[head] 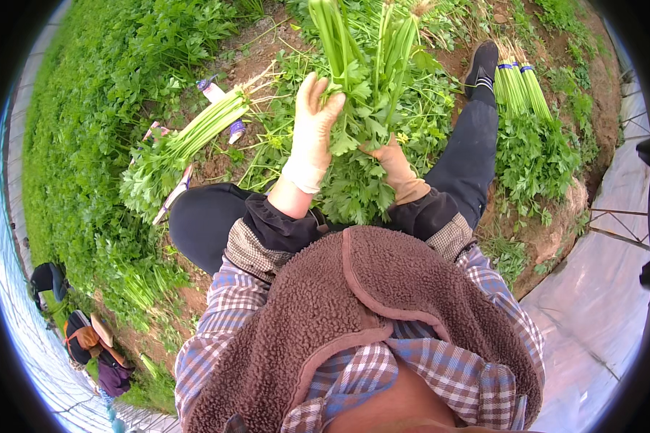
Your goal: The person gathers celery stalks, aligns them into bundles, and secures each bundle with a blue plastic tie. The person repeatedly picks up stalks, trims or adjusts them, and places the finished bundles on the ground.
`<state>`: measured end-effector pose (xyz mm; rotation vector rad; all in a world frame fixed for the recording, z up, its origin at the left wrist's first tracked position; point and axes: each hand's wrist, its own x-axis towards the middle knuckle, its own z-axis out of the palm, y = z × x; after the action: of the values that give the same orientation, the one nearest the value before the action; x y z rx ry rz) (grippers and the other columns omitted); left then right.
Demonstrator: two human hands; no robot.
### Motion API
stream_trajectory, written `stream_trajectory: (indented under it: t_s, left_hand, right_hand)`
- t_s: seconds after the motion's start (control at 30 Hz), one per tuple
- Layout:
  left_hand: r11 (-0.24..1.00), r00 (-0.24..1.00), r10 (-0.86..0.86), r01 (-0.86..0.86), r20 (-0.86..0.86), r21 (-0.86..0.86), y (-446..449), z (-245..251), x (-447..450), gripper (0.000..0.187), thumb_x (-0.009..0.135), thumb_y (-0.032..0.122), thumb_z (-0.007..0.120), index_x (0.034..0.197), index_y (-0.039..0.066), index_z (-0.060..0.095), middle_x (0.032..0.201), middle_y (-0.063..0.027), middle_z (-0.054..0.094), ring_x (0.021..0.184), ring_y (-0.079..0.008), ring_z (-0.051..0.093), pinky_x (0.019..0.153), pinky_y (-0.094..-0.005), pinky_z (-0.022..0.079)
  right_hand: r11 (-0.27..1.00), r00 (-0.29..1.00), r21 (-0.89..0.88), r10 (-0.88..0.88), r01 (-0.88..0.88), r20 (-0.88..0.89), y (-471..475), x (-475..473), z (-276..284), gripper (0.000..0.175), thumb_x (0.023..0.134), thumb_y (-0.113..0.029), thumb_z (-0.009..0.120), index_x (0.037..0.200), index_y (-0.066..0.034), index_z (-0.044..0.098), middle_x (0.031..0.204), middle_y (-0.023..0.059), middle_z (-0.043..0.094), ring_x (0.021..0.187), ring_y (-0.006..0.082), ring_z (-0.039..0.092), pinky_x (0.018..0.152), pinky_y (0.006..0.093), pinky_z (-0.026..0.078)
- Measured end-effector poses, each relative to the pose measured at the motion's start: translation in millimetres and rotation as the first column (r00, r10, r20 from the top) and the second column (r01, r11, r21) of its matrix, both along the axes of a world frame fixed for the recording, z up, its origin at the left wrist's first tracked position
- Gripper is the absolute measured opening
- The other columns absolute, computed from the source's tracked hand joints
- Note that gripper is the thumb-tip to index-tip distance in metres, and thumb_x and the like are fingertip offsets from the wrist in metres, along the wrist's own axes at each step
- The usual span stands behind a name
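Celery plants (365, 108) with pale stalks pointing away and leaves towards me fill the space in front of my body. My left hand (317, 122), in a pale glove, is raised at their left side, fingers up and thumb touching a leaf; whether it grips any is unclear. On the right, my gloved right hand (387, 154) is closed around the leafy part, its fingers partly hidden by leaves. To the left a bunch of cut celery (208, 122) with roots lies over printed strips (173, 195). Beside it is a roll with purple tape (236, 129).
Celery bunches (514, 89) bound with blue tape lie right of my outstretched leg (463, 146). Dense growing celery (97, 135) covers the left. Loose leaves and stalks litter the soil ahead. Other people (95, 343) are at lower left. Plastic sheeting (579, 314) borders the right.
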<state>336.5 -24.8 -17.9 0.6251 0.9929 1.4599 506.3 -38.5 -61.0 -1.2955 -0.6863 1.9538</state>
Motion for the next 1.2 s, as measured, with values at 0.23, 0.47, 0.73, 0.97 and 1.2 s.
stream_trajectory:
  t_s: [0.23,0.47,0.73,0.97,1.2]
  left_hand:
    - [0.798,0.963,-0.197,0.049,-0.183,-0.600,-1,-124,-22,0.044,0.097,0.038,0.070,0.130,0.011,0.060,0.123,-0.0049,0.068,0.106,-0.0183,0.066,0.089,-0.0353,0.050]
    - [0.756,0.777,-0.518,0.222,-0.356,-0.615,-21,-160,-1,0.065,0.096,0.045,0.069,0.139,-0.001,0.053,0.121,-0.0122,0.068,0.107,-0.0237,0.066,0.098,-0.0436,0.049]
    - [0.852,0.970,-0.156,0.226,0.184,-0.471,34,-59,38,0.077,0.091,0.059,0.069,0.140,0.002,0.051,0.135,-0.0170,0.057,0.118,-0.0339,0.059,0.101,-0.0531,0.048]
    - [0.964,0.936,-0.192,0.237,0.297,-0.123,108,-42,-50,0.035,0.104,0.037,0.057,0.113,0.004,0.062,0.068,0.0036,0.050,0.053,-0.0104,0.043,0.055,-0.0280,0.043]
    - [0.846,0.330,-0.219,0.533,-0.918,-0.010,43,15,14,0.077,0.085,0.059,0.074,0.137,0.005,0.057,0.136,-0.0183,0.060,0.128,-0.0283,0.056,0.110,-0.0410,0.043]
  right_hand:
    - [0.913,0.998,-0.405,-0.026,0.047,0.058,-6,36,-63,0.052,0.096,-0.037,0.064,0.135,-0.0035,0.058,0.118,0.0138,0.068,0.099,0.0270,0.070,0.087,0.0404,0.058]
    - [0.845,0.950,-0.534,0.170,-0.005,0.261,2,45,-90,0.056,0.101,-0.040,0.056,0.146,-0.0068,0.052,0.138,0.0117,0.062,0.115,0.0218,0.065,0.102,0.0348,0.050]
    - [0.974,0.966,-0.124,0.207,-0.189,0.153,-26,74,58,0.051,0.089,-0.004,0.071,0.138,-0.0019,0.055,0.114,0.0075,0.070,0.099,0.0168,0.066,0.091,0.0314,0.053]
    - [0.962,0.931,-0.027,0.271,-0.273,0.246,-86,140,160,0.053,0.087,-0.003,0.070,0.138,-0.0005,0.055,0.119,0.0041,0.067,0.104,0.0122,0.062,0.094,0.0302,0.051]
    - [0.969,0.860,-0.106,0.248,-0.224,0.446,-121,204,147,0.055,0.087,-0.009,0.075,0.138,-0.0003,0.055,0.117,0.0051,0.069,0.102,0.0127,0.063,0.092,0.0292,0.052]
